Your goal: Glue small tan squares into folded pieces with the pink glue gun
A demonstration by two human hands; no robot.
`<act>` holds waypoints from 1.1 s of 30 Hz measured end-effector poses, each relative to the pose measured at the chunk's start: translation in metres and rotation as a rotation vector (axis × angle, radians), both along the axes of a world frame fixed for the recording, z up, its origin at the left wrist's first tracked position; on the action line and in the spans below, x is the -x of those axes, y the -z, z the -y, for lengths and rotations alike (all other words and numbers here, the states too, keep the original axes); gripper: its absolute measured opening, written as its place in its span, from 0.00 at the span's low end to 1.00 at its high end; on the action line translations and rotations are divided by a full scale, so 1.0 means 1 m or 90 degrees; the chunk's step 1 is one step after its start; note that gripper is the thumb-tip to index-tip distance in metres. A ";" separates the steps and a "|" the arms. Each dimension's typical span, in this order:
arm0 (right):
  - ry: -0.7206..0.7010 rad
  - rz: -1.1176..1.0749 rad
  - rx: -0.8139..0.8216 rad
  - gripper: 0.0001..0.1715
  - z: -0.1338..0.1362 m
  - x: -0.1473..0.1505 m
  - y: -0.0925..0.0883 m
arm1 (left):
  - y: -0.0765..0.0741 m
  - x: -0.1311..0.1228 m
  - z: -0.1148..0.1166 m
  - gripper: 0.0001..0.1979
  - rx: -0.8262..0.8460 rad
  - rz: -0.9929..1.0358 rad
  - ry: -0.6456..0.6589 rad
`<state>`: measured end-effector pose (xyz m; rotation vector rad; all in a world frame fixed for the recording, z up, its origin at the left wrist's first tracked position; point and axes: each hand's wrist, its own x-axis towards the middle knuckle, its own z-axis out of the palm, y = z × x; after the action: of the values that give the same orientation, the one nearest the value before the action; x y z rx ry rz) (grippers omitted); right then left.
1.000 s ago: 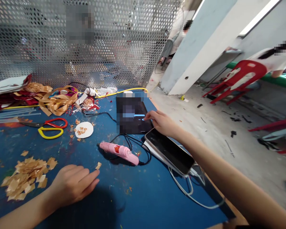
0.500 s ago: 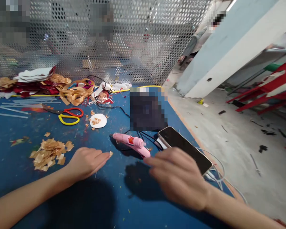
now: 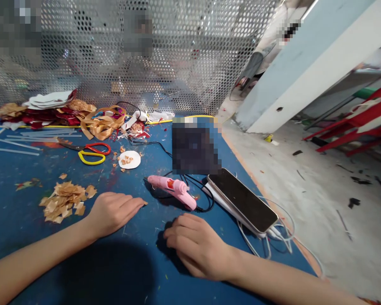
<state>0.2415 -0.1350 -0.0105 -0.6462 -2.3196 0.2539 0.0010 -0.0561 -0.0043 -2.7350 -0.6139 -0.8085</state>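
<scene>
My left hand [image 3: 112, 214] rests on the blue table, its fingers pinched on a small tan ribbon piece [image 3: 145, 203] that peeks out at the fingertips. Beside that wrist lies a loose pile of similar tan ribbon pieces [image 3: 65, 201]. My right hand [image 3: 198, 245] is low over the table with its fingers curled in; whatever they might hold is hidden. Just beyond it, a pink hot glue gun [image 3: 171, 189] lies on its side, nozzle toward the left. A white paper disc [image 3: 130, 160] with crumpled tan bits on it lies farther back.
Scissors [image 3: 92, 157] with red and yellow handles lie at the left, near clear glue sticks [image 3: 47, 134]. Ribbon loops [image 3: 98, 125] and fabric are heaped behind. A phone [image 3: 244, 199] with white cables lies at the right edge. A perforated metal panel [image 3: 165, 55] stands at the back.
My right hand has come down and left, away from the phone and the glue gun's handle, toward the table's middle. My left hand stays nearly in place with the ribbon piece.
</scene>
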 end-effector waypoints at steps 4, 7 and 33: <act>0.056 -0.053 0.106 0.12 0.005 0.003 0.005 | -0.009 -0.009 0.009 0.03 -0.007 0.055 0.044; 0.112 -0.090 0.085 0.09 0.006 0.000 0.008 | -0.011 -0.021 0.016 0.05 -0.050 0.055 0.099; 0.101 -0.051 -0.045 0.12 0.008 -0.005 0.012 | 0.002 -0.033 0.043 0.09 -0.079 0.105 0.145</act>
<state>0.2463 -0.1431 -0.0221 -0.7659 -2.1770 0.1210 0.0335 -0.0987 -0.0064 -2.6742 -0.2721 -1.0933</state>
